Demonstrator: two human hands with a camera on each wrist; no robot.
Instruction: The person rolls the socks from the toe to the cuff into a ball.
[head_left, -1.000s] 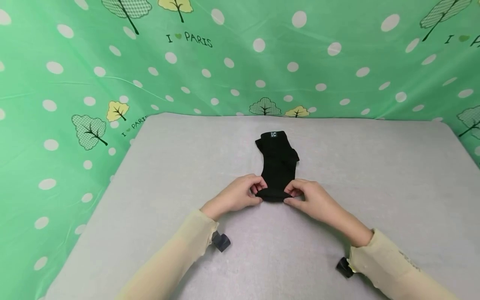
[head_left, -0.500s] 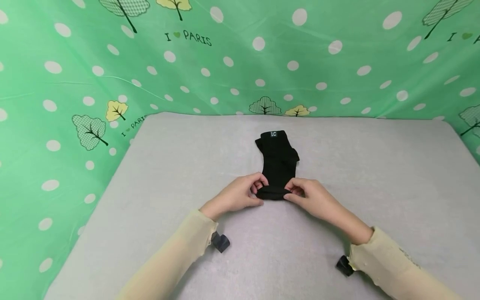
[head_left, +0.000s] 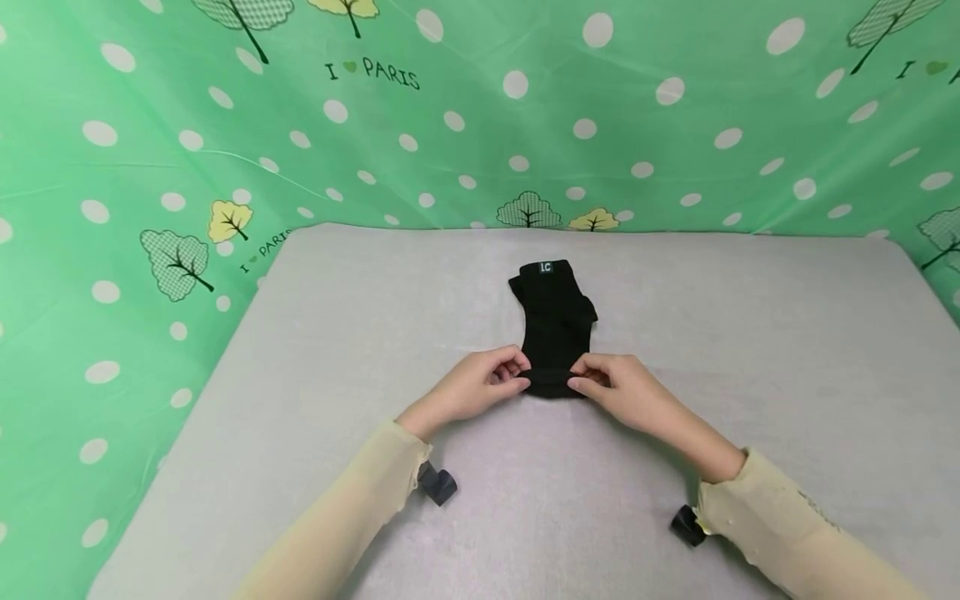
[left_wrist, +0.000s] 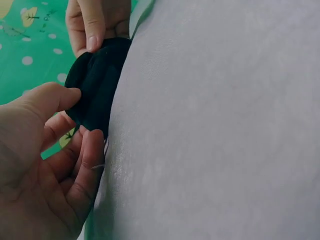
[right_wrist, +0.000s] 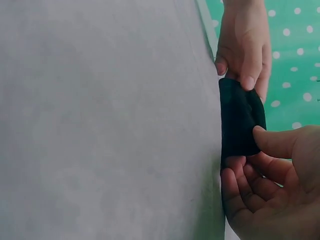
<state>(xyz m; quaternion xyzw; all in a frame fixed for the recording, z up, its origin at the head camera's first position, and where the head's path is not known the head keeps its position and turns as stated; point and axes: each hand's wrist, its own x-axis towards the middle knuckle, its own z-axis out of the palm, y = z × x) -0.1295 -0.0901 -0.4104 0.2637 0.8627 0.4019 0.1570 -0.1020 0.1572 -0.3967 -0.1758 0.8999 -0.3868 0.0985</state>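
Black socks (head_left: 556,321), apparently a pair laid one over the other, lie flat on the grey table with a small white-lettered label (head_left: 546,267) at the far end. Their near end is turned up into a thick fold (head_left: 549,383). My left hand (head_left: 474,387) pinches the left corner of this fold between thumb and fingers. At the right corner, my right hand (head_left: 626,390) pinches it the same way. Both wrist views show the dark folded edge (left_wrist: 100,85) stretched between the two hands, with each thumb (right_wrist: 275,142) on the near side.
The grey tabletop (head_left: 360,308) reaches back to a green dotted curtain (head_left: 450,100) printed with trees. Black camera mounts (head_left: 438,483) hang at both sleeve cuffs.
The near end of the socks has been turned a little further away from me. My left thumb has risen from below the edge onto the fold; both hands have moved slightly away.
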